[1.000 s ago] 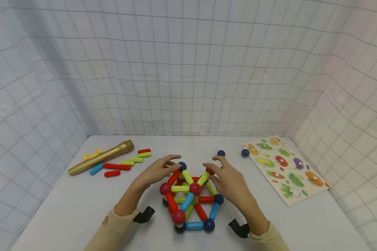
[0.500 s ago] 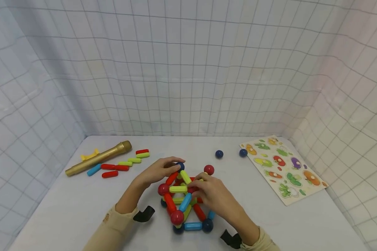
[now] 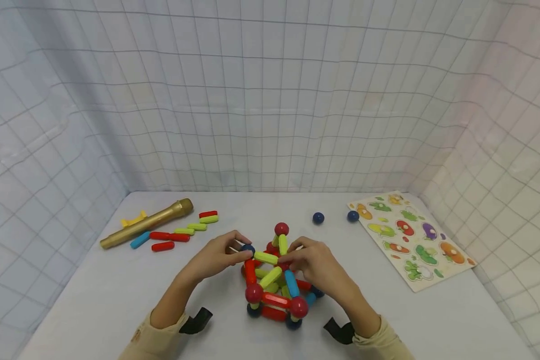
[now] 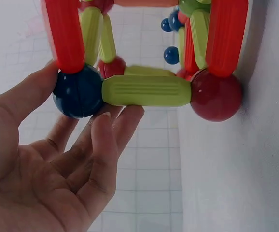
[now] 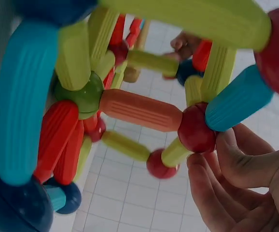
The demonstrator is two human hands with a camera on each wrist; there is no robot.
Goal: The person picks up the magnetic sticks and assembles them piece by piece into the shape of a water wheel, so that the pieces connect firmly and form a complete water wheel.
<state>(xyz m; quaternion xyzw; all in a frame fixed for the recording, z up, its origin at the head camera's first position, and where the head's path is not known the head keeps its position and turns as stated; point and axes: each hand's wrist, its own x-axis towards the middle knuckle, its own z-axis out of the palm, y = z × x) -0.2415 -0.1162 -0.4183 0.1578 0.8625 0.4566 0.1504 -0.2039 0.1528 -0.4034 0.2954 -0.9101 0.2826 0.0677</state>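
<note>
A built frame of magnetic rods and balls [image 3: 271,276] stands on the white table, in red, yellow-green and light blue rods with red, dark blue and green balls. At its upper left corner, my left hand [image 3: 215,259] holds a dark blue ball [image 4: 79,92], thumb on one side and fingers behind. My right hand [image 3: 320,261] pinches a red ball [image 5: 196,126] at the frame's upper middle between thumb and fingers. A light blue rod [image 5: 238,99] and a red rod [image 5: 142,110] meet at that ball. Another red ball [image 3: 281,229] tops the far corner.
Loose rods [image 3: 163,246] lie at the left beside a gold toy microphone [image 3: 148,223] and a yellow piece [image 3: 134,219]. Two dark blue balls, one nearer [image 3: 318,218] and one farther right [image 3: 353,216], sit behind the frame. A vegetable puzzle board [image 3: 411,240] lies at right.
The frame has turned counterclockwise seen from above; its front red ball has swung right. My right hand went from the far right red ball to the upper middle one. My left hand stayed by the blue ball.
</note>
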